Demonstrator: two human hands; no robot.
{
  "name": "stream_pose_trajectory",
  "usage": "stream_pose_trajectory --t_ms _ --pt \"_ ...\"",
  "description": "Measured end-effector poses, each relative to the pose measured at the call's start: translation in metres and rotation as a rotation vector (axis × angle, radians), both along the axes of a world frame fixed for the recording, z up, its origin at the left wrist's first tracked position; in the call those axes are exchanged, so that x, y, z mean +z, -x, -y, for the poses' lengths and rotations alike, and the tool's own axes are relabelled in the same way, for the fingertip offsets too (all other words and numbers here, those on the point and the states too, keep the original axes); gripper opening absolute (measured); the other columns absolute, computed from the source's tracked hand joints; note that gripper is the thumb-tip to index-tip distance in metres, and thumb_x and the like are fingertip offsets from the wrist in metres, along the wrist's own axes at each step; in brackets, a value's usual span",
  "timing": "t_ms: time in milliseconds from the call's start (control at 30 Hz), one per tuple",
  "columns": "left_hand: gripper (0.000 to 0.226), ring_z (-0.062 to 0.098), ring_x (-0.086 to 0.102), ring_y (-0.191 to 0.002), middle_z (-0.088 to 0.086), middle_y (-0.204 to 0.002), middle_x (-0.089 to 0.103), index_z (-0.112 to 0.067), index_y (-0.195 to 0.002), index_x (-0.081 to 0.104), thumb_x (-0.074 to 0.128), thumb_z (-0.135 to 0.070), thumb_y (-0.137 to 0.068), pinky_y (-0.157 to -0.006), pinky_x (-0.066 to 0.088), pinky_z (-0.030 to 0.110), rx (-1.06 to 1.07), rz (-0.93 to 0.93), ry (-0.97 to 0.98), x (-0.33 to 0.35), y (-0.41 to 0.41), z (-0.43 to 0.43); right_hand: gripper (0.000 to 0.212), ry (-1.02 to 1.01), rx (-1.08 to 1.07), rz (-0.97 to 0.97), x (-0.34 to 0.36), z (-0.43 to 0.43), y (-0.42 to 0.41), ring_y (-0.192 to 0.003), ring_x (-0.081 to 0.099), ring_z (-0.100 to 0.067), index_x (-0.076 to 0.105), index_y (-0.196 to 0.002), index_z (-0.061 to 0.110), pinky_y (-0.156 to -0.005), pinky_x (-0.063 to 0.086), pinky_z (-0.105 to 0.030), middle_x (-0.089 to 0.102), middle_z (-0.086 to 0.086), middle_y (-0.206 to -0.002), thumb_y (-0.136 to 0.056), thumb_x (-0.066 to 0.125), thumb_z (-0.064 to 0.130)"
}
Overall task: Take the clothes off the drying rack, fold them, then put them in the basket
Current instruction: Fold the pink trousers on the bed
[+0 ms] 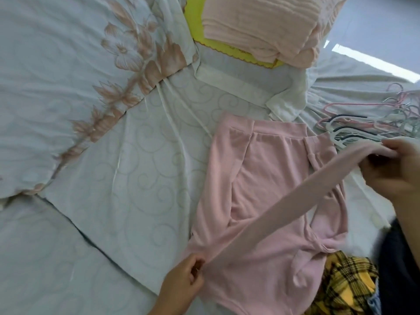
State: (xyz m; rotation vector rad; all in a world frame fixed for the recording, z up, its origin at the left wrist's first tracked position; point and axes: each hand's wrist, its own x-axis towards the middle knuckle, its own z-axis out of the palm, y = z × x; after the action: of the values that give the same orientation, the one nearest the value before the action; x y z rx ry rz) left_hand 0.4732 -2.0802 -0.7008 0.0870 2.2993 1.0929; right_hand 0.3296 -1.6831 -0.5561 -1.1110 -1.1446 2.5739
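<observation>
both hands are gripping the pink top (261, 178). the left hand (181, 281) is pinching the fabric with curled fingers at the near edge, where the sleeve (306, 194) is joining the body. the right hand (395, 169) is closing around the cuff end and holding it up off the bed. the sleeve is running taut between the two hands, crossing slantwise above the body of the top.

the top is lying spread on the pale bed sheet (125, 167), mostly flat, with its far edge pointing toward a heap of hangers (354, 130) just beyond it. its other side is looking partly turned in already, though the creases are too soft to be sure.

judging by this, the folding of this piece is only just getting going: the sleeve is being drawn out, probably to be laid across the body, and the body itself is not yet being folded over. the empty hangers are suggesting that several pieces are already off the rack. a yellow checked garment (347, 285) is waiting in a crumpled heap beside the top's near corner, so more folding is remaining. neither the basket nor the drying rack is showing, so how much is packed away i cannot tell.
</observation>
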Motion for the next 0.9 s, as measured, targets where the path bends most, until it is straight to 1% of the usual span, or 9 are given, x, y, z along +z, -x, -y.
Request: stream_pose_trajectory --t_ms 100,233,300,367,533,667,733,800,900 --pt "0.04 -0.007 0.054 -0.065 -0.037 -0.084 0.056 -0.071 -0.092 0.038 0.053 -0.05 -0.061 -0.071 0.046 0.02 0.031 0.172 0.008 -0.013 0.0 0.008 0.054 0.021 0.072 0.024 -0.006 0.034 0.047 -0.06 0.065 -0.013 0.056 -0.065 0.008 -0.057 0.056 -0.024 0.061 -0.004 -0.061 -0.017 0.08 0.003" --pt "0.058 -0.013 0.055 -0.082 -0.027 -0.091 0.059 -0.048 -0.104 0.05 0.081 -0.054 -0.056 -0.073 0.043 0.007 0.202 0.305 -0.086 -0.018 0.001 0.008 0.007 0.073 0.024 -0.008 -0.019 0.086 0.121 -0.078 0.061 -0.023 0.054 -0.078 -0.002 -0.061 0.056 -0.031 0.065 -0.015 -0.071 -0.079 0.047 -0.002" --pt "0.045 -0.013 0.054 -0.086 -0.026 -0.094 0.058 -0.047 -0.097 0.05 0.081 -0.04 -0.065 -0.075 0.044 0.01 0.229 0.3 -0.043 -0.019 0.001 0.008 0.025 -0.012 0.063 0.047 -0.032 0.106 0.139 -0.064 0.051 -0.017 0.046 -0.068 0.006 -0.063 0.048 -0.025 0.051 -0.006 -0.064 -0.092 0.038 0.005" --pt "0.015 -0.006 0.055 -0.065 -0.013 -0.07 0.064 -0.044 -0.074 0.061 0.074 -0.037 -0.073 -0.063 0.042 0.012 0.35 0.253 0.006 -0.024 0.002 0.012 0.024 -0.15 0.125 0.107 -0.05 0.118 0.137 -0.059 0.045 -0.013 0.043 -0.069 0.012 -0.059 0.043 -0.024 0.04 -0.002 -0.068 -0.092 0.041 0.005" --pt "0.014 0.002 0.044 -0.04 -0.006 -0.043 0.054 -0.016 -0.072 0.068 0.069 -0.006 -0.081 -0.044 0.035 0.015 0.464 0.398 -0.093 -0.022 0.0 0.029 0.018 -0.558 0.421 0.346 -0.116 0.133 0.052 -0.069 0.05 -0.014 0.053 -0.083 0.011 -0.066 0.047 -0.03 0.053 -0.008 -0.084 -0.091 0.041 -0.001" --pt "0.032 -0.002 0.045 -0.044 -0.007 -0.044 0.053 -0.027 -0.053 0.065 0.073 -0.008 -0.077 -0.048 0.036 0.017 0.292 0.446 -0.039 -0.022 -0.003 0.036 0.031 -1.156 0.687 0.256 -0.162 0.155 -0.043 -0.105 0.051 -0.026 0.056 -0.119 0.004 -0.093 0.044 -0.034 0.048 -0.014 -0.125 -0.09 0.047 -0.001" --pt "0.032 -0.002 0.043 -0.047 -0.008 -0.046 0.051 -0.031 -0.052 0.06 0.076 -0.012 -0.074 -0.052 0.036 0.02 0.211 0.434 0.007 -0.024 -0.001 0.038 0.036 -1.423 0.967 0.067 -0.178 0.173 -0.081 -0.124 0.044 -0.029 0.056 -0.128 0.01 -0.099 0.04 -0.036 0.047 -0.017 -0.138 -0.093 0.046 0.016" --pt "0.036 -0.002 0.046 -0.047 -0.01 -0.047 0.054 -0.039 -0.052 0.06 0.077 -0.016 -0.074 -0.053 0.038 0.02 0.184 0.433 0.056 -0.025 0.002 0.036 0.056 -1.534 1.261 0.042 -0.185 0.186 -0.094 -0.132 0.042 -0.031 0.052 -0.134 0.017 -0.103 0.04 -0.044 0.043 -0.01 -0.144 -0.1 0.017 0.045" --pt "0.018 -0.002 0.056 -0.065 -0.015 -0.066 0.061 -0.048 -0.075 0.057 0.072 -0.037 -0.078 -0.061 0.041 0.015 0.112 0.281 0.128 -0.019 0.012 0.023 0.077 -1.365 1.29 0.119 -0.178 0.186 -0.08 -0.144 0.018 -0.023 0.038 -0.143 0.02 -0.117 0.012 -0.027 0.023 -0.001 -0.154 -0.089 0.004 0.064"
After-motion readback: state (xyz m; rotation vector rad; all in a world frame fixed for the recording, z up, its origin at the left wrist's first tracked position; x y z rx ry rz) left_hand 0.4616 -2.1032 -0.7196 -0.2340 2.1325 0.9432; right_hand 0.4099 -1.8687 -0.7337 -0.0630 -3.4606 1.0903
